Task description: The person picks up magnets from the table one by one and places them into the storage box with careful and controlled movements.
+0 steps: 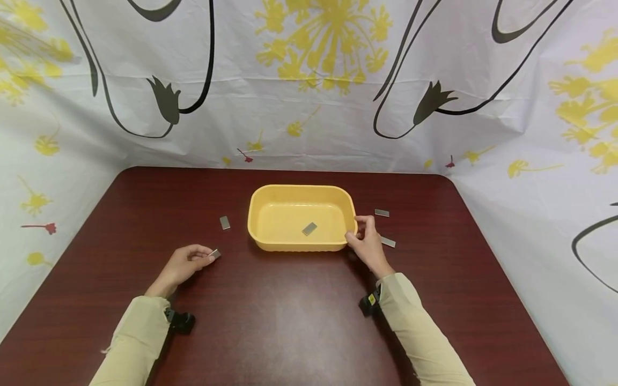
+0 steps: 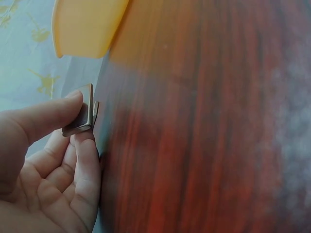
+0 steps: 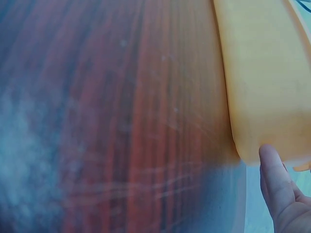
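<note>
A small grey metallic rectangular piece [image 1: 215, 254] is pinched between the thumb and fingers of my left hand [image 1: 183, 266], left of the yellow tray. The left wrist view shows this piece [image 2: 85, 114] at the thumb tip, with the other fingers curled below. My right hand [image 1: 369, 246] holds the right end of the yellow tray [image 1: 299, 247], thumb at its front corner and fingers at its side. In the right wrist view the thumb [image 3: 274, 174] touches the tray's wall [image 3: 267, 82]. One grey piece [image 1: 309, 229] lies inside the tray.
On the dark red table [image 1: 270, 332], another grey piece [image 1: 225, 223] lies left of the tray. Two more lie to its right, one farther back [image 1: 382, 213] and one beside my right hand [image 1: 388, 242]. A patterned white cloth [image 1: 309, 128] hangs behind the table.
</note>
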Demonstrator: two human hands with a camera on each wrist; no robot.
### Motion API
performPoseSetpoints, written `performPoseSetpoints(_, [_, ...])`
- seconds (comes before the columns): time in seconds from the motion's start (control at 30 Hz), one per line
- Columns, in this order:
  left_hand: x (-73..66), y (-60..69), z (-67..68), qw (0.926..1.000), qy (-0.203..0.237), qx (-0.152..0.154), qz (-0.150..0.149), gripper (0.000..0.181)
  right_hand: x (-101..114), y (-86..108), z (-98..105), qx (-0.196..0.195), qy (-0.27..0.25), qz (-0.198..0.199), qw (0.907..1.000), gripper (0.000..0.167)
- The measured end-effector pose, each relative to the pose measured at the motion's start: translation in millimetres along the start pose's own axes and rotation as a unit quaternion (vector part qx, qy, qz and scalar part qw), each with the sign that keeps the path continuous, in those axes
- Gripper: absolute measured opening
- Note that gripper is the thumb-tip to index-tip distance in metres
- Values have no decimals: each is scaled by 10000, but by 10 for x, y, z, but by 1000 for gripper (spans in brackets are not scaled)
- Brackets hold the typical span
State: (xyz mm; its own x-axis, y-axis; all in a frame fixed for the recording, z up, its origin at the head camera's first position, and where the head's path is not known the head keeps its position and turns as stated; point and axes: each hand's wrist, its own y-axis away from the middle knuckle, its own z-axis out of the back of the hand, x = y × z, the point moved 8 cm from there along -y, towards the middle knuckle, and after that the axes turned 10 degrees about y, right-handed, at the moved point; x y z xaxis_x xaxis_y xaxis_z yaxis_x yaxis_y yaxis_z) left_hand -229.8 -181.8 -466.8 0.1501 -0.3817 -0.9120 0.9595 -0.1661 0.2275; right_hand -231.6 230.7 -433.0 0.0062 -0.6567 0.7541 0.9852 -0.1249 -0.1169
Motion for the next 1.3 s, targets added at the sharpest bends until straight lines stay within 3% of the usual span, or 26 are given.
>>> performPoseSetpoints(0.63, [-72, 55, 104, 9995, 232, -186, -110, 37, 12, -24, -54, 195, -223, -101, 9995, 43])
performPoseSetpoints(1.3, [-306, -25, -84, 9981, 318, 112, -512, 37, -34, -10, -18, 143, -165, -256, 9994, 43])
